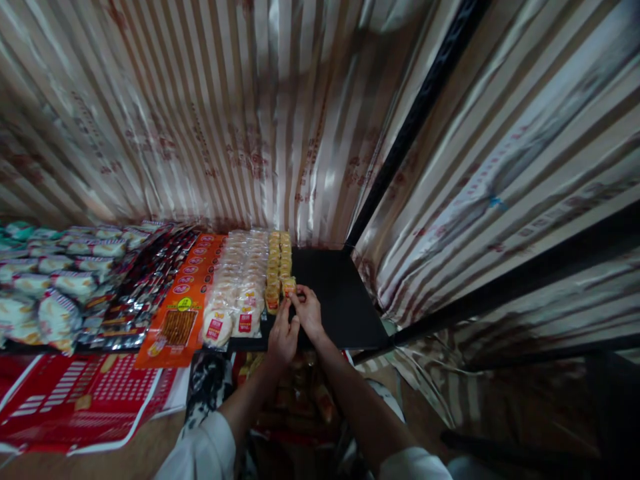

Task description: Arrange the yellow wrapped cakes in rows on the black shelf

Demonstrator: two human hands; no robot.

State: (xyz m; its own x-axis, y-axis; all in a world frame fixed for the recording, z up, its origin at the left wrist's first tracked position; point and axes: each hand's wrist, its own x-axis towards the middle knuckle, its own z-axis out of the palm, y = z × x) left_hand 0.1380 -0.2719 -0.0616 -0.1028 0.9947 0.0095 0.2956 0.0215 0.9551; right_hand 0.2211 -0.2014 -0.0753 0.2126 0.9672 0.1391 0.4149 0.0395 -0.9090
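So from the left there's the orange bag (pixel 183 300), then clear-wrapped crackers (pixel 246 293), then two skinny rows of yellow packets (pixel 273 283) on the black shelf (pixel 335 287). The small yellow packet (pixel 289 287) being handled is at the near end of the right-hand row. I'd keep it square with that row, guide it by the edges and go easy so nothing behind gets shoved. Left hand (pixel 283 341): fingers bunched narrow at the packet's near edge, can't tell if they're gripping. Right hand (pixel 308 311): thumb and forefinger look pinched on it.
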